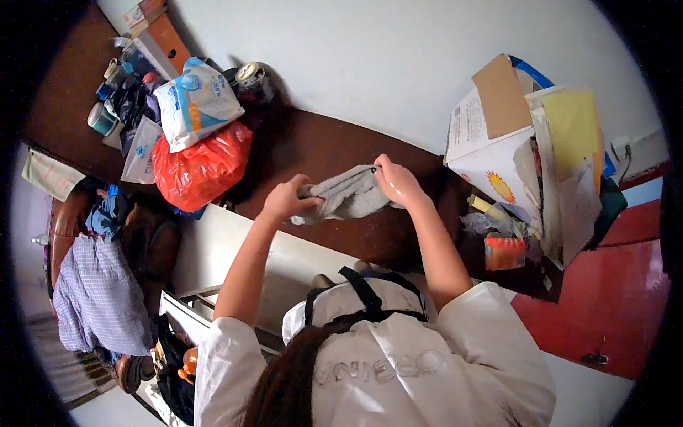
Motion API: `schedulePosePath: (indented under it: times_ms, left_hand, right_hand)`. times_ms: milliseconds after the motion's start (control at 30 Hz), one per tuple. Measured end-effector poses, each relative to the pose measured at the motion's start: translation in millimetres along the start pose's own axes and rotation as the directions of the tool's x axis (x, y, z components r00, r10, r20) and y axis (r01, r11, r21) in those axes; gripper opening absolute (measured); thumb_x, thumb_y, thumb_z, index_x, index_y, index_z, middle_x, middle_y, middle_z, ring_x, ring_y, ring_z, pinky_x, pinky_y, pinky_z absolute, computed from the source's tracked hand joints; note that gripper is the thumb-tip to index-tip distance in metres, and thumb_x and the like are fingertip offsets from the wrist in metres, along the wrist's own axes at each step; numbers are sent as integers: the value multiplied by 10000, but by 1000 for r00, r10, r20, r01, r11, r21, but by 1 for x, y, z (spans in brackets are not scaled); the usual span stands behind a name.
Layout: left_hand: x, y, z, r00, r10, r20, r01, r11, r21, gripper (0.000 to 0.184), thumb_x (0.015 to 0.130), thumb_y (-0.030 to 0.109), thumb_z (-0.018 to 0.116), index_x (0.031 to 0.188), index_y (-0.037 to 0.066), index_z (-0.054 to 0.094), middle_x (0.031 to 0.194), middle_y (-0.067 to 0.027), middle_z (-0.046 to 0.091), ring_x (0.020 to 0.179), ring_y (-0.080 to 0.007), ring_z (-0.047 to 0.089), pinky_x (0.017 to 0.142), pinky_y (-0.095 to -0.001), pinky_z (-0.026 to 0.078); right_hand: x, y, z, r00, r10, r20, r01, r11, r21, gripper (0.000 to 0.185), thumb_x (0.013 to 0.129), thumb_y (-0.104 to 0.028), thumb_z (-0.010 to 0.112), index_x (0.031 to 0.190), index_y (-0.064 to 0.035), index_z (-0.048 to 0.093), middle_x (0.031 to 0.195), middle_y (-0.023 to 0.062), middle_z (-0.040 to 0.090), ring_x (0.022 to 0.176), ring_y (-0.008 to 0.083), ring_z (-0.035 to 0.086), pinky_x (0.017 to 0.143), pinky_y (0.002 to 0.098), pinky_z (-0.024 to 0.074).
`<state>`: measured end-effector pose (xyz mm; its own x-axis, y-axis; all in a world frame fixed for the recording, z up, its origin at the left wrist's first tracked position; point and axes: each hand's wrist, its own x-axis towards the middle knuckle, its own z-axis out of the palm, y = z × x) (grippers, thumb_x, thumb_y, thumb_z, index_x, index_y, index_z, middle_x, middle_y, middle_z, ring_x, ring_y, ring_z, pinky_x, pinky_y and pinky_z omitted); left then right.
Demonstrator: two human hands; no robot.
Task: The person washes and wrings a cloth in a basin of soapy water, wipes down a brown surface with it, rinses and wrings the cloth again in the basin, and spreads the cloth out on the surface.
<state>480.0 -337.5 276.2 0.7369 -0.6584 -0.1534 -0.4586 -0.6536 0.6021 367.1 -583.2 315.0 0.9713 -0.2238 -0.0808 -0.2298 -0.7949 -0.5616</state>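
A crumpled grey knitted cloth (348,193) is stretched sideways between my two hands, over a dark brown tabletop (320,142). My left hand (287,199) grips its left end, with thumb and fingers around the fabric. At the opposite end, my right hand (398,182) pinches the upper right corner of the cloth. The exact kind of fabric item cannot be made out, as it is folded and bunched.
A red plastic bag (203,167) and a white-blue packet (198,103) stand at the left, near a can (250,80). On the right is a cardboard box (491,153) with papers. A chair at far left carries a checked garment (99,292). A red cabinet (605,306) is at right.
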Motion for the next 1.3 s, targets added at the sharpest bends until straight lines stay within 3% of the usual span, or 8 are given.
schedulePosePath:
  times_ms: [200, 300, 500, 633, 700, 900, 1067, 1300]
  left_hand:
    - [20, -36, -4, 987, -26, 160, 105, 855, -508, 537, 665, 332, 737, 1039, -17, 576, 880, -65, 621, 783, -134, 563, 715, -271, 449]
    - [25, -22, -17, 957, -99, 271, 201, 903, -379, 508, 666, 328, 740, 998, -31, 598, 824, -47, 623, 735, -118, 559, 691, -260, 448]
    - [30, -26, -34, 938, 1, 346, 244, 707, -664, 263, 740, 233, 676, 879, 19, 616, 770, -14, 589, 695, -108, 538, 642, -254, 439]
    - [14, 4, -45, 987, 40, 157, 148, 181, -972, 80, 789, 107, 592, 846, 53, 580, 766, 11, 556, 698, -85, 508, 642, -221, 408]
    - [22, 5, -43, 987, 91, 136, 74, 493, -867, 65, 789, 95, 591, 837, 52, 580, 759, 15, 556, 695, -78, 504, 644, -216, 407]
    - [31, 15, -54, 977, 214, -14, -178, 774, -608, 124, 769, 53, 611, 888, 17, 616, 826, -4, 598, 760, -79, 528, 692, -226, 430]
    - [30, 48, -62, 884, 461, 79, -414, 851, -323, 166, 766, 78, 611, 924, 31, 635, 919, -59, 619, 844, -152, 566, 751, -289, 446]
    - [12, 60, -95, 919, 362, 157, -319, 916, -243, 348, 674, 48, 655, 1019, 36, 611, 938, -139, 621, 840, -232, 603, 776, -301, 461]
  right_hand:
    - [-5, 41, 18, 783, -406, -471, 362, 914, -186, 195, 844, -163, 483, 1002, -58, 528, 851, 176, 606, 800, 360, 576, 681, 437, 458]
    - [-7, 43, 21, 953, -31, -301, 27, 999, -18, 163, 830, -110, 501, 976, -43, 527, 821, 157, 599, 731, 305, 581, 645, 374, 443]
    - [-8, 64, 20, 998, -21, 58, -6, 899, 439, 234, 798, -36, 528, 1029, -5, 505, 757, 38, 571, 696, 97, 515, 647, 263, 422]
    - [-9, 77, 32, 867, -9, 498, -157, 944, 290, 254, 763, -148, 595, 949, 24, 571, 736, 6, 570, 704, 87, 491, 668, 258, 411]
    - [-13, 70, 26, 649, -28, 760, -157, 973, 170, 282, 737, -239, 615, 841, 23, 618, 734, 10, 585, 707, 91, 494, 665, 265, 404]
    - [-20, 73, 41, 679, 36, 733, -530, 716, 455, 462, 728, -227, 625, 1121, -18, 502, 1064, 73, 539, 979, 163, 489, 859, 299, 375]
    - [14, 7, 37, 936, -348, -47, 335, 845, 418, 812, 673, -217, 691, 1330, -46, 247, 1342, 157, 312, 1256, 244, 284, 1030, 338, 245]
    - [57, -51, 19, 845, -441, 302, 327, 874, 360, 407, 659, -217, 646, 982, 21, 579, 996, 137, 576, 1014, 255, 489, 887, 352, 379]
